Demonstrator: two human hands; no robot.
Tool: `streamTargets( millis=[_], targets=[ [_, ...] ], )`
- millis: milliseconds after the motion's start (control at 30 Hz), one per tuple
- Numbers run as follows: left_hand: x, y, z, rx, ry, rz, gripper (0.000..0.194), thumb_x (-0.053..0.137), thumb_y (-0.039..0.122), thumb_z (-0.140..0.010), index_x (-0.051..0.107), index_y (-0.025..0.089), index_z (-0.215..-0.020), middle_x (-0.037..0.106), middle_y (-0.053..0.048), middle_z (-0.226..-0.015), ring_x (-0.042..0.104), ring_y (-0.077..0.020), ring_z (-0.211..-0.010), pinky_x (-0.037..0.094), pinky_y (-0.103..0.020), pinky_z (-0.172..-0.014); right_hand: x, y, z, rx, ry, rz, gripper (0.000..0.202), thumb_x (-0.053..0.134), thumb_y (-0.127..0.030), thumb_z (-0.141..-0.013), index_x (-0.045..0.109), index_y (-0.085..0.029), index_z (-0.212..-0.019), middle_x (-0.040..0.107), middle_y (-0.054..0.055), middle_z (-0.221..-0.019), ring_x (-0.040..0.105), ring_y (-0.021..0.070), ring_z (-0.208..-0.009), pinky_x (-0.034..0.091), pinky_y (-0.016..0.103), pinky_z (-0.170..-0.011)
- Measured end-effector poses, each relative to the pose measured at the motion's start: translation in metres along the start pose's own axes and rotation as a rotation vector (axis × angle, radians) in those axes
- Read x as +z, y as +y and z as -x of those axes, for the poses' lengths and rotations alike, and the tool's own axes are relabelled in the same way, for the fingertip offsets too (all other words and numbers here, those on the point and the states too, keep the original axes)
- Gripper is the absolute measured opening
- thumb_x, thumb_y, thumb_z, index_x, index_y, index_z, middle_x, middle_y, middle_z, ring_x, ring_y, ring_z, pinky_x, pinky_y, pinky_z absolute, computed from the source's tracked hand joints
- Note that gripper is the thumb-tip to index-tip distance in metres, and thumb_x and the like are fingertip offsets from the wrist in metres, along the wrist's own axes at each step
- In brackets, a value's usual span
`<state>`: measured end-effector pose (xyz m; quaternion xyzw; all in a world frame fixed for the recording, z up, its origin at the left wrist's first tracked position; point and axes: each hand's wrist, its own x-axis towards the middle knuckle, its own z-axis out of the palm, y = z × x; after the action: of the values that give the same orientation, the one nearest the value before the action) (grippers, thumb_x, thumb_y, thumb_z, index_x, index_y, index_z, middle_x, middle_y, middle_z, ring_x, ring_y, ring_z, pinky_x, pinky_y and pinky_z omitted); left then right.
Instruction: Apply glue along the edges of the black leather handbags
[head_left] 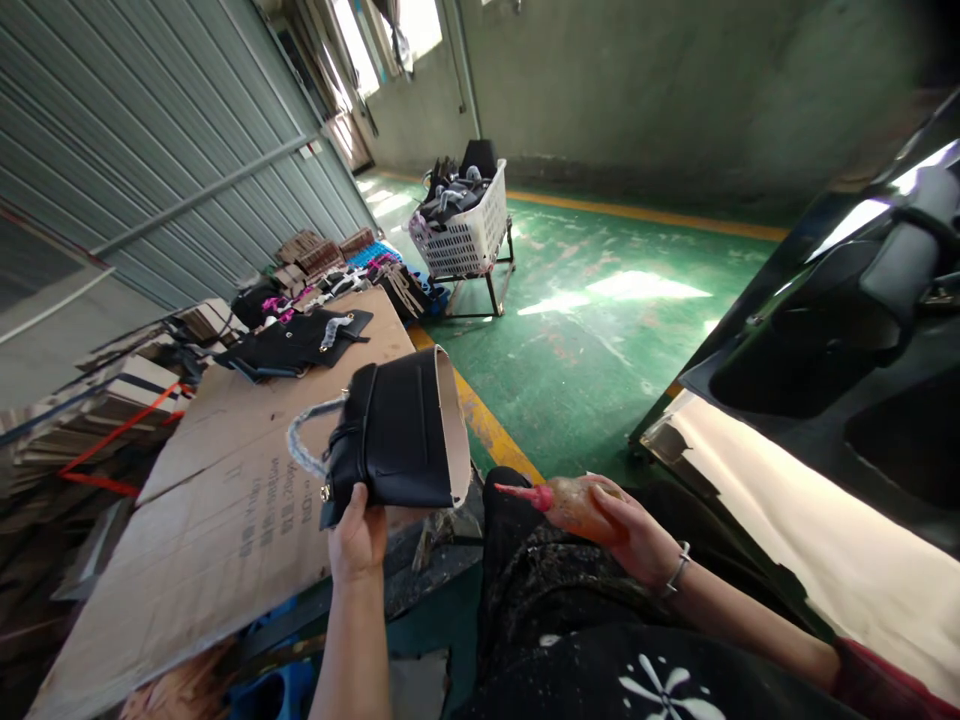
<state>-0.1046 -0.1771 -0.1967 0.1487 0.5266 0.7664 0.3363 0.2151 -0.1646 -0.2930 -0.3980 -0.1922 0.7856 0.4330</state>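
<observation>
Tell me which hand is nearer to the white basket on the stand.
Left. The left hand holds the black bag up over the cardboard, roughly below the white basket. The right hand, gripping the glue bottle, sits further right and nearer the body.

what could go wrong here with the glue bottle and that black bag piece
1. The left hand pinches the black bag piece only at its lower corner, held in the air; it could twist or slip onto the cardboard sheet.
2. The glue bottle in the right hand lies almost level over the person's lap, red nozzle toward the piece; a squeeze might drip onto the trousers or smear the black outer face.
</observation>
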Motion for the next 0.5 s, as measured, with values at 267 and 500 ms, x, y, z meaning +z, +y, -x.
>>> streamTargets(
  millis=[267,500],
  targets=[
    [-0.012,-0.018,0.007,0.008,0.023,-0.11,0.049,0.07,0.004,-0.069,0.069,0.026,-0.113,0.068,-0.004,-0.124,0.046,-0.0261,-0.135,0.032,-0.048,-0.116,0.005,-0.014,-0.007,-0.087,0.024,0.018,0.044,0.084,-0.05,-0.062,0.068,-0.02,-0.089,0.073,0.007,-0.085,0.068,0.0228,-0.072,0.054,0.035,-0.068],
    [-0.033,-0.025,0.019,-0.055,0.112,-0.056,0.038,0.072,0.011,-0.071,0.071,0.026,-0.106,0.071,-0.002,-0.118,0.048,-0.0251,-0.133,0.037,-0.043,-0.114,0.011,-0.016,-0.027,-0.083,0.05,0.016,0.049,0.089,-0.048,-0.055,0.066,-0.019,-0.088,0.07,0.003,-0.081,0.064,0.0169,-0.067,0.052,0.029,-0.063]
  ],
)
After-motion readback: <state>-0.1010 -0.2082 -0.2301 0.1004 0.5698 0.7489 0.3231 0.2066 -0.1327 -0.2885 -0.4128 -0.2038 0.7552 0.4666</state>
